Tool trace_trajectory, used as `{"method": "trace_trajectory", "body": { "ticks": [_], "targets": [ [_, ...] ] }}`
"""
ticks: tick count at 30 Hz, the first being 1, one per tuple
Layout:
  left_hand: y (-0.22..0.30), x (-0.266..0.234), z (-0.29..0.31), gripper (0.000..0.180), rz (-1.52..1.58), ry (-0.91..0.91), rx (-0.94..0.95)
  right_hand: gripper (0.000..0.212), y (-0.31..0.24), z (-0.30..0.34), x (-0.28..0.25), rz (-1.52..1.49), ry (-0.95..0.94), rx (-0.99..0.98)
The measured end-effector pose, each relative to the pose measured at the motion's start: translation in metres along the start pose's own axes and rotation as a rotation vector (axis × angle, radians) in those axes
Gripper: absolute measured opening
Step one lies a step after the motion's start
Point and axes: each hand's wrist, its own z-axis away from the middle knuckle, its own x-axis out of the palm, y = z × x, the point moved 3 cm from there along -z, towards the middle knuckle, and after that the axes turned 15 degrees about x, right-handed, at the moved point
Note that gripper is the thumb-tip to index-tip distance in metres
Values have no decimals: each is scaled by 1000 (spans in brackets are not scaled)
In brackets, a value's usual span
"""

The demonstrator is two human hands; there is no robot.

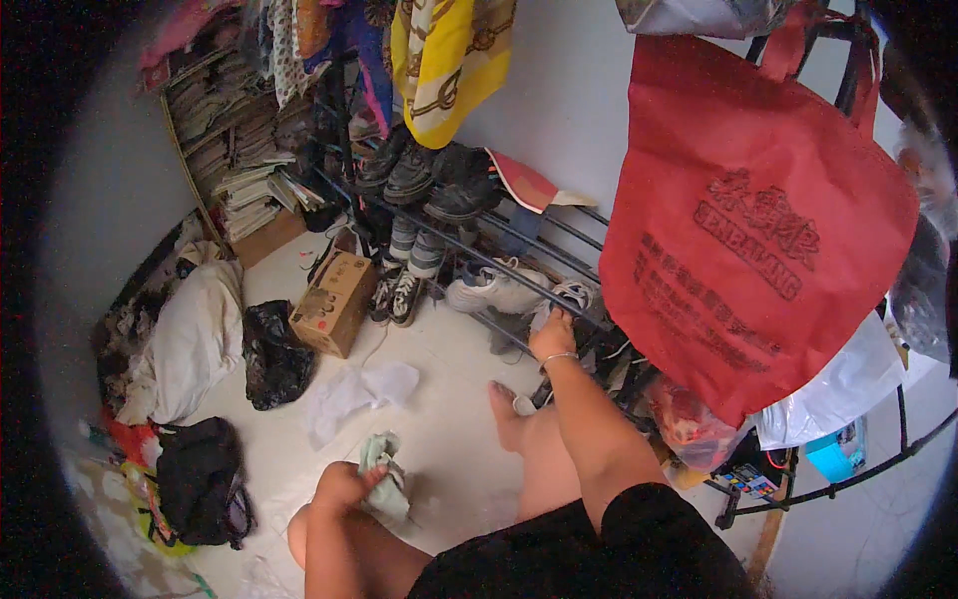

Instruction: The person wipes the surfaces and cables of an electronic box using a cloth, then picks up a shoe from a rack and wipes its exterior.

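Observation:
My left hand [346, 487] is closed around a crumpled pale green cloth [387, 475], held low over the floor by my knee. Stretched out to the black metal shoe rack [499, 321], my right hand [553, 337] grips a white shoe [573, 294] on its lower tier; the fingertips are partly hidden. Beside that shoe lies another whitish shoe [489, 292]. Black shoes [411, 176] stand on the upper tier, and black-and-white sneakers [403, 296] stand near the rack's far end.
A large red bag [743, 210] hangs at the right, close over my right arm. On the floor are a cardboard box [335, 299], a black plastic bag [274, 351], a white plastic bag [359, 397] and a black backpack [202, 481]. A yellow scarf [449, 65] hangs above the rack.

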Motion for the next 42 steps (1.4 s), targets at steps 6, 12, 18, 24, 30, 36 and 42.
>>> {"method": "trace_trajectory", "body": {
  "ticks": [6,12,18,24,30,36,42],
  "targets": [
    [11,-2,2,53,-2,-29,-36,40,0,-16,1,9,-11,122],
    [3,0,-2,52,24,-12,-33,36,1,-17,10,201,-62,121],
    [0,0,-2,52,-41,-22,-52,40,0,-24,7,53,24,61],
    [-4,1,-2,53,-37,-36,11,36,-5,-13,8,-134,154,-47],
    [8,-2,1,55,-69,-43,62,41,-36,41,-3,-201,43,-155],
    [1,-1,2,48,33,30,76,39,-48,95,-37,-241,-7,-250],
    [0,-2,-4,45,76,233,312,31,-55,164,-45,-425,-277,-661]
  ]
}}
